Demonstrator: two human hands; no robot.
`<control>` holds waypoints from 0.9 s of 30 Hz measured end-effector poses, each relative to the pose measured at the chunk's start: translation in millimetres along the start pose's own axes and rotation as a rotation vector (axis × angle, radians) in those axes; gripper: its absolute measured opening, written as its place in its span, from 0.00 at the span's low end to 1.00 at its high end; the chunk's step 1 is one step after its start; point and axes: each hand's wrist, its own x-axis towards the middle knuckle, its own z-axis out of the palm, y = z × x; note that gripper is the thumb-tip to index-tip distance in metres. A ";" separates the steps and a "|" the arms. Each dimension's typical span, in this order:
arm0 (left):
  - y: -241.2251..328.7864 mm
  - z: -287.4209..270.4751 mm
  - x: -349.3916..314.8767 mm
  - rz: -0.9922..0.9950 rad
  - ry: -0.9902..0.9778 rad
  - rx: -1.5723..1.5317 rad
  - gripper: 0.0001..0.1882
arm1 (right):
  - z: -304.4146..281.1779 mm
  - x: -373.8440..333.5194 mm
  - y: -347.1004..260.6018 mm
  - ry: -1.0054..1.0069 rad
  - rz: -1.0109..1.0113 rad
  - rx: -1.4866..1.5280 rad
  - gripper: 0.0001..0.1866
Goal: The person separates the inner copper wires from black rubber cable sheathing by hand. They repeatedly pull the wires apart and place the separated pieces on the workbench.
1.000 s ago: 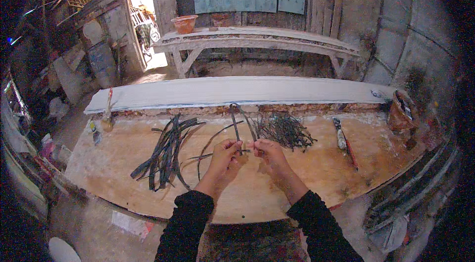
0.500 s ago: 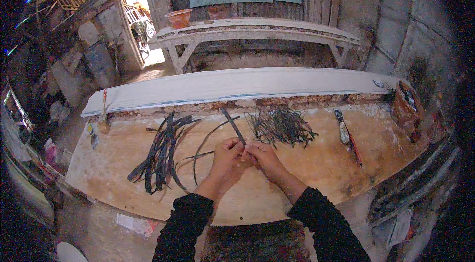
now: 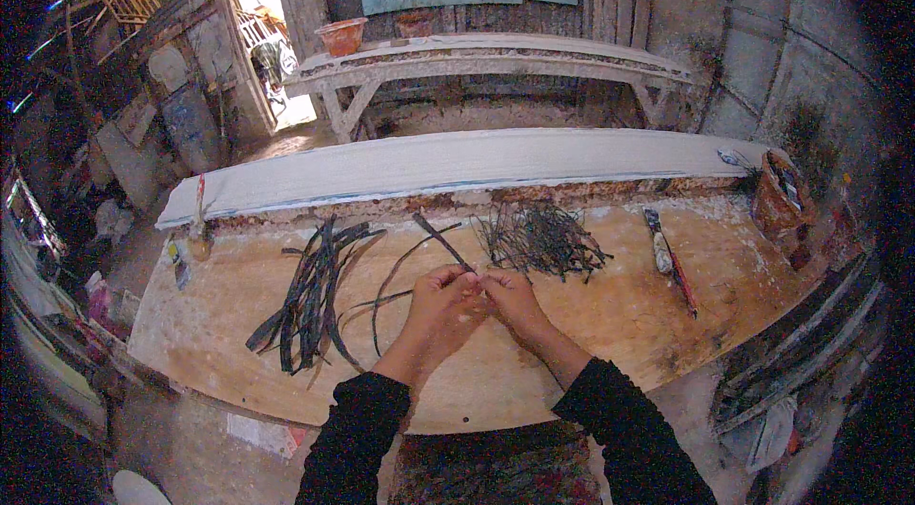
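Note:
My left hand (image 3: pixel 440 307) and my right hand (image 3: pixel 515 303) meet over the middle of the wooden table, fingertips pinched together. Between them they grip a dark flat strip (image 3: pixel 442 240), whose free end points away to the upper left. The part inside my fingers is hidden. To the left lies a pile of long black strips (image 3: pixel 319 291). A thin loose strip (image 3: pixel 381 293) curves over the wood beside my left hand. Just beyond my right hand sits a tangled heap of short, thin dark strips (image 3: pixel 548 243).
A brush-like tool with a red handle (image 3: pixel 670 262) lies at the right. A brown container (image 3: pixel 783 192) stands at the table's right corner, and a small brush (image 3: pixel 199 219) at the left. A long white board (image 3: pixel 457 162) runs along the far edge. Behind is a bench (image 3: pixel 496 57) with reddish pots.
The strip's free end has tilted further left and now looks narrower. Both hands have shifted only slightly and keep their pinch. The piles look the same.

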 end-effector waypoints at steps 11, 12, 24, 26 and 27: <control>13.4 8.3 -5.1 -0.026 0.154 -0.011 0.05 | 5.3 -13.5 -23.7 0.047 0.043 -0.193 0.12; 10.4 -0.2 -0.8 0.009 0.141 0.000 0.05 | 5.6 -12.4 -26.5 0.068 0.061 -0.154 0.12; 0.3 -25.6 16.5 0.100 0.061 0.050 0.07 | 6.7 -16.4 -26.6 0.052 -0.350 -0.275 0.09; -0.8 -28.5 18.4 0.093 0.039 0.034 0.07 | 8.5 -18.9 -34.2 0.036 -0.347 -0.290 0.10; 0.0 -26.9 17.6 0.086 0.036 0.020 0.07 | 8.1 -20.0 -35.6 0.029 -0.377 -0.298 0.10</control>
